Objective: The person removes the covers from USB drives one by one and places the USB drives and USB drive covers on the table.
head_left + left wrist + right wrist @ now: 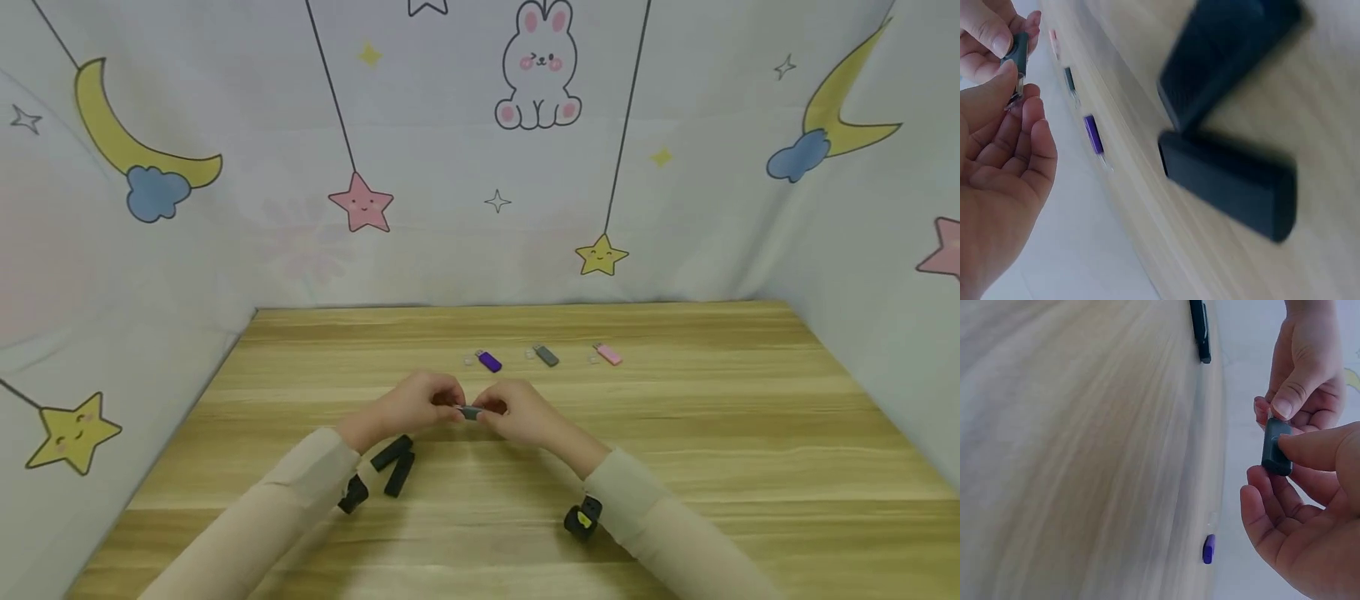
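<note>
In front of me, both hands meet over the table at a dark green USB flash drive (471,412). My right hand (521,410) pinches the body of the drive (1276,450) between thumb and fingers. From the other side my left hand (420,402) pinches its connector end, where something clear and metallic shows between thumb and fingertips in the left wrist view. Beyond the hands lie a purple USB flash drive (490,362), a grey one (546,356) and a pink one (608,354), each with a small clear cap beside its plug.
Two black oblong pieces (400,474) lie on the wooden table (712,400) by my left wrist. A black wrist camera (582,518) hangs under the right sleeve. A white cloth (465,150) printed with stars and moons stands behind the table.
</note>
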{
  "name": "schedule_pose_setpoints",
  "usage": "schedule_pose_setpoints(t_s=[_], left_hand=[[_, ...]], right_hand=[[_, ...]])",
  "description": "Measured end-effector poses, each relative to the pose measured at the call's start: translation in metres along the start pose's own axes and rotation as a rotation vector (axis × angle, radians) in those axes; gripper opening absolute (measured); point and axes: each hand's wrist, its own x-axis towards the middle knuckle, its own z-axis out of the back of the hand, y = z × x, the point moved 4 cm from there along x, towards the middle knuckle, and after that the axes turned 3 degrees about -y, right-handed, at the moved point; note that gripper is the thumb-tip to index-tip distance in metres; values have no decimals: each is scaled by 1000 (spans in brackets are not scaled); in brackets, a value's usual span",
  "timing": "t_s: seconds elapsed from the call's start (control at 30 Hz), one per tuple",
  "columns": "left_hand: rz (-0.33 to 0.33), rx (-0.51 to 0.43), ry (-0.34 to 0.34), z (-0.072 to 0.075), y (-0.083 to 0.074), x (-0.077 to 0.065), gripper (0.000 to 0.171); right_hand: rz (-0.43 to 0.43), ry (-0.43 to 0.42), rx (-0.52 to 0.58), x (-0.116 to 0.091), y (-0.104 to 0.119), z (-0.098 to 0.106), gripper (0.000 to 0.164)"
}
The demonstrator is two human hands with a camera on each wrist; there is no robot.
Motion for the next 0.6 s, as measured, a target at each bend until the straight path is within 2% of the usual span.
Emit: schedule_pose_setpoints(t_s=[0.3, 0.6], left_hand=[[-33, -77, -31, -23, -23, -10, 6], [-54, -128, -60, -50, -31, -20, 5]], right_hand=[[64, 34, 57, -36, 2, 12, 18], [116, 35, 4, -62, 1, 10, 23]])
